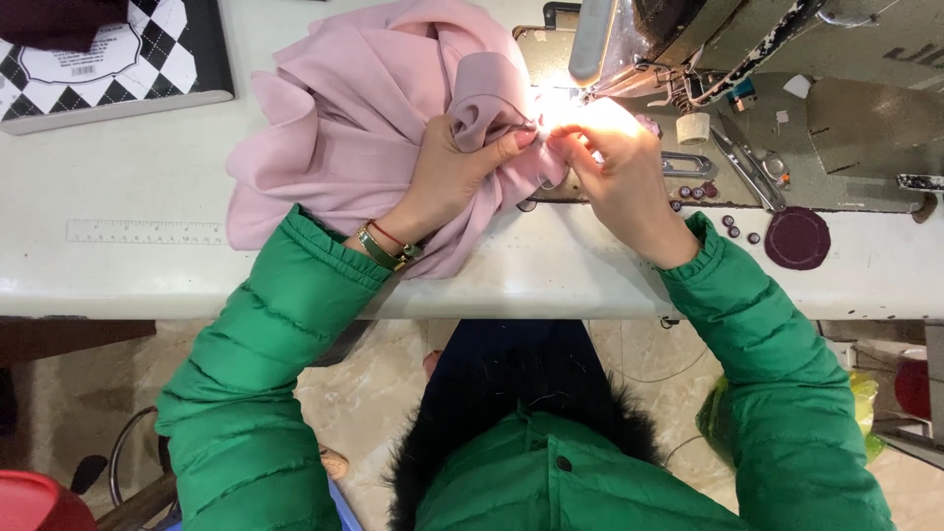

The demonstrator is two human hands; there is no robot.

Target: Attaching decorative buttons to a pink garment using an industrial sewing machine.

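Head view: we see our left hand [454, 162] closed on a fold of the bunched pale pink fabric [354, 108], thumb pressed toward the fingertips at the cloth's edge. Our right hand [615, 157] meets it from 3 o'clock, fingers pinched tight at the same spot; the lamp glare there washes out whatever small thing lies between the fingertips, so we cannot tell exactly what they grip beyond the fabric. The fabric lies heaped on the white tabletop [118, 177], spreading toward 10 o'clock from the hands. The grey metal sewing machine [708, 39] is cut off at the top edge; its needle is lost in the glare. At 3 o'clock of the right hand lie steel snips [747, 167], tiny dark buttons [733, 228] and a round maroon fabric patch [796, 238]. A checked black-and-white box [147, 54] sits at 10 o'clock, partly out of frame.
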